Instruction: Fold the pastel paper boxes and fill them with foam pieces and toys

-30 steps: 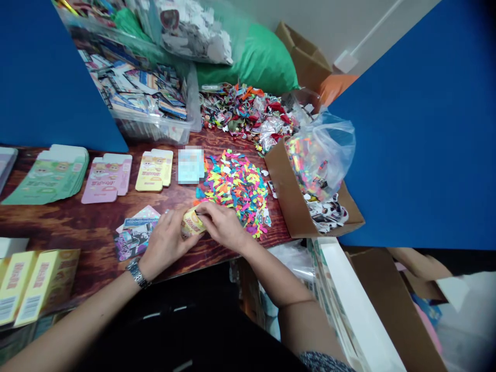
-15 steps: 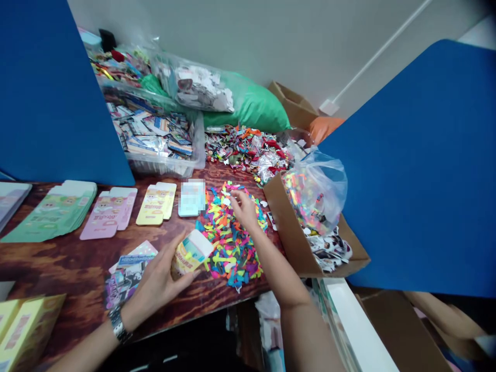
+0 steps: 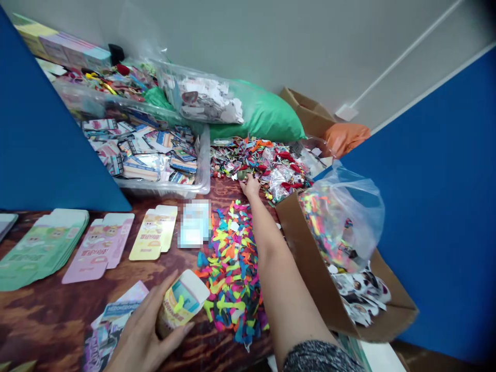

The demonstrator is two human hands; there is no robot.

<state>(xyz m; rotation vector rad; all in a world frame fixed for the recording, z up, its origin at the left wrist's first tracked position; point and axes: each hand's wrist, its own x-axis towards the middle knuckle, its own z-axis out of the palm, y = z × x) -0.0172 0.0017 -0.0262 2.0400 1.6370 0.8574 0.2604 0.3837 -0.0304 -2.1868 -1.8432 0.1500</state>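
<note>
My left hand (image 3: 141, 338) is wrapped round a small yellow carton (image 3: 179, 303) with its white top flap open, held low over the wooden table (image 3: 50, 315). A neon piece shows inside the carton's mouth. My right arm stretches across the pile of neon-coloured shapes (image 3: 230, 268), and my right hand (image 3: 251, 186) rests at the near edge of a far heap of shiny mixed trinkets (image 3: 267, 160). The right hand's fingers are curled down into that heap and hidden.
Flat cartons lie in green (image 3: 41, 248), pink (image 3: 98, 247) and yellow (image 3: 154, 238) stacks. A clear tub of card packs (image 3: 163, 183) sits behind them. A cardboard box (image 3: 310, 268) holding a plastic bag (image 3: 344, 217) stands right. Blue dividers (image 3: 445, 196) flank the table.
My right hand left the carton, passed over the neon pile and reached out to the far trinket heap. The left hand kept the carton, now with its flap open. The view tilted up.
</note>
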